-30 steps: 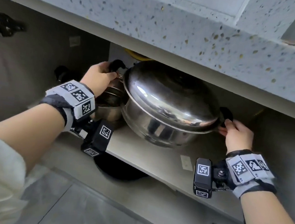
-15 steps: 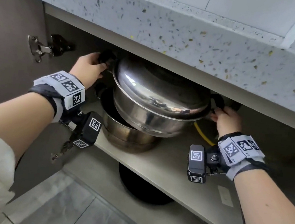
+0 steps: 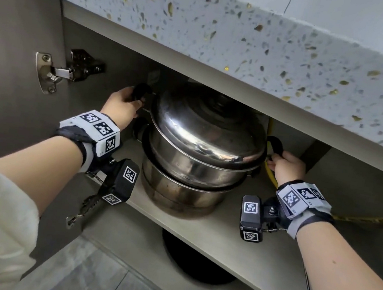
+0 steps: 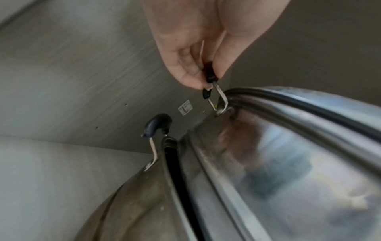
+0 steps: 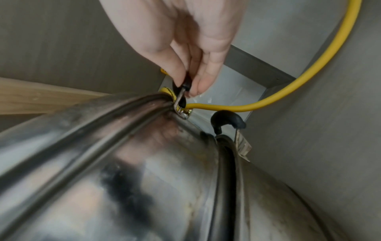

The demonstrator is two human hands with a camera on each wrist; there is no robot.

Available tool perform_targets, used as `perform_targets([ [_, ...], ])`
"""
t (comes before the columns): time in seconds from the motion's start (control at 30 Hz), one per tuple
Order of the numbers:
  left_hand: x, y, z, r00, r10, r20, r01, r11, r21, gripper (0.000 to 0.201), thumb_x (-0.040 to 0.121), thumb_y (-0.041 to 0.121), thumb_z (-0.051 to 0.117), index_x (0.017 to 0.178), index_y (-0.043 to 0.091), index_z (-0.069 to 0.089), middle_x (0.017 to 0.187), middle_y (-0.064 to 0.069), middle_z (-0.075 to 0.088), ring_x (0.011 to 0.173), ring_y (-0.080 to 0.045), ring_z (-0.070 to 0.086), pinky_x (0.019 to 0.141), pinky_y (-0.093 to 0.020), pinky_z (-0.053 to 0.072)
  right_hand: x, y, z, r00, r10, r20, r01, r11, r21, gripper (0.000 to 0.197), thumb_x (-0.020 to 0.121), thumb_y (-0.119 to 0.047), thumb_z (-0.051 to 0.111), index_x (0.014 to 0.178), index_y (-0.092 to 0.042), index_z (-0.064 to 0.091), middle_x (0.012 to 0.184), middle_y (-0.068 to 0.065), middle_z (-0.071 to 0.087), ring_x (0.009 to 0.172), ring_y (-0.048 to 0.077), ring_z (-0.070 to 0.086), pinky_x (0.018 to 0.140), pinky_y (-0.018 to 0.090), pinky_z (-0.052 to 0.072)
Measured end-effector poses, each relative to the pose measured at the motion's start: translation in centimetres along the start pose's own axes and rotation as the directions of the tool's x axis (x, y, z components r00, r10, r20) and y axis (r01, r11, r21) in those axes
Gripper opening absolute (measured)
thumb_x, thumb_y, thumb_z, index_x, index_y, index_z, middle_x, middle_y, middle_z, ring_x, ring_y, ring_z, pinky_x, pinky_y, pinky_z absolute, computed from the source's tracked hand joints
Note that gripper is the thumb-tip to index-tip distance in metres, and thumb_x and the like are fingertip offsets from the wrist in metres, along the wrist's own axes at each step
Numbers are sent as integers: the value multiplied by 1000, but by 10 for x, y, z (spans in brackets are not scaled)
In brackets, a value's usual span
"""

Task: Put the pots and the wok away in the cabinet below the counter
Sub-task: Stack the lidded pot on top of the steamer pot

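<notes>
A lidded steel pot (image 3: 206, 144) sits nested in a wider steel pot (image 3: 179, 194) on the cabinet shelf (image 3: 257, 247) under the counter. My left hand (image 3: 121, 105) grips the upper pot's black left handle (image 3: 141, 90); in the left wrist view the fingers (image 4: 191, 71) pinch that handle (image 4: 209, 76). My right hand (image 3: 286, 166) grips its black right handle (image 3: 276, 144), pinched the same way in the right wrist view (image 5: 185, 83). The lower pot's own handles (image 4: 157, 124) (image 5: 226, 119) stand free. A dark wok (image 3: 195, 258) lies on the cabinet floor below the shelf.
The speckled counter edge (image 3: 246, 43) hangs low over the pot lid. A yellow hose (image 3: 268, 176) runs behind the right handle and along the shelf (image 5: 288, 91). The open door with its hinge (image 3: 57, 73) is at the left. Grey floor tiles (image 3: 87, 276) lie below.
Both hands have carried the lidded pot deeper into the cabinet and lowered it into the wider pot. The view has shifted left, showing the door hinge.
</notes>
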State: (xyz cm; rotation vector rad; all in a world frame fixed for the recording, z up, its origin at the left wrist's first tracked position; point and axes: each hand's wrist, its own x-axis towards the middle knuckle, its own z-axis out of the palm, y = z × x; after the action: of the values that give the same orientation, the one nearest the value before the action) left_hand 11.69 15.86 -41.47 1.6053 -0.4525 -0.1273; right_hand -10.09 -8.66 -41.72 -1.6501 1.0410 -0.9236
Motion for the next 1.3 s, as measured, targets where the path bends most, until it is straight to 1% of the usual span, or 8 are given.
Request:
perform_targets([
  [0.2,8,-21,3,998,-62,20,62,998,-24,37,92,0,40,128,2,48,96,-5,56,91,-18,54,72,-18,46,7,6,7,1000,14,-19,-15,999,-30,32,90,-4,46,117,10,55,66,2,56,55,9,55,67,28,45],
  [0.33,14,-32,1,997,-72,37,72,997,4,34,91,-1,40,123,4,51,87,0,56,94,-20,53,73,-19,47,10,13,14,998,56,-7,-56,996,-71,31,90,-4,46,117,9,56,68,2,55,83,25,58,95,41,48],
  [0.5,12,-27,3,992,-110,68,108,993,40,38,92,-1,38,74,31,47,80,8,50,80,-9,51,51,-3,46,13,28,18,998,62,-26,-65,991,-118,32,88,-10,49,116,1,59,84,9,66,89,29,60,97,46,48],
  [0.73,1,-26,10,994,-109,3,109,991,83,38,94,3,33,130,8,45,91,-2,61,82,-16,54,66,-24,44,9,26,16,999,48,2,-47,997,-65,35,92,-8,46,123,4,53,92,10,59,94,28,61,98,45,47],
  [0.9,-8,-21,17,979,-181,-92,196,960,202,45,84,22,41,126,8,46,122,-25,59,112,-39,57,98,-51,46,5,35,11,992,102,76,-99,994,-43,42,91,-16,48,132,-4,47,106,16,65,98,29,63,99,46,47],
  [1.03,-28,-20,32,955,-272,-122,294,926,237,59,64,32,36,111,1,54,96,-26,63,98,-43,61,92,-49,50,-13,37,-5,983,40,180,-30,998,-59,39,93,-14,45,130,-3,48,96,13,59,87,23,58,94,42,49],
  [1.2,-75,-8,39,890,-418,-182,456,835,309,57,73,27,43,123,1,51,125,-29,56,113,-41,56,97,-49,47,-46,33,-40,954,138,267,-117,989,-94,31,93,-7,39,120,1,53,76,3,57,60,11,49,57,16,43],
  [1.3,-112,7,46,852,-493,-175,523,797,301,52,78,22,43,126,1,48,125,-25,57,95,-32,60,96,-46,49,-71,23,-65,893,222,391,-157,969,-192,29,91,-5,38,108,0,61,66,-2,54,55,11,49,55,18,40],
])
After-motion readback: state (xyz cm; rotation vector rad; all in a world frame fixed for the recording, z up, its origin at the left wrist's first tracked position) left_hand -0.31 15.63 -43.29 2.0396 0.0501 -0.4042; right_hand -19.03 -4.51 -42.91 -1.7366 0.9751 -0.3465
